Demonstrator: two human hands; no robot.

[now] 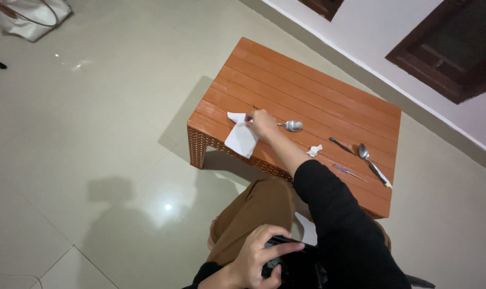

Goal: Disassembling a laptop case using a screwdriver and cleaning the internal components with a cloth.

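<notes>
My right hand [263, 124] reaches out in a black sleeve to the near left part of a low orange slatted table [318, 91]. It grips the handle of a metal spoon [293, 126], whose bowl points right. A white tissue [241, 138] hangs from under the same hand, over the table's front edge. My left hand [259, 257] rests low by my lap, its fingers curled around a black object [285, 265] that I cannot identify.
A crumpled white scrap [314, 150], a second spoon [364, 151], a dark slim utensil [340, 144] and a thin pointed tool [350, 172] lie on the table's right half. A white bag [28, 16] sits on the tiled floor far left. The wall runs behind the table.
</notes>
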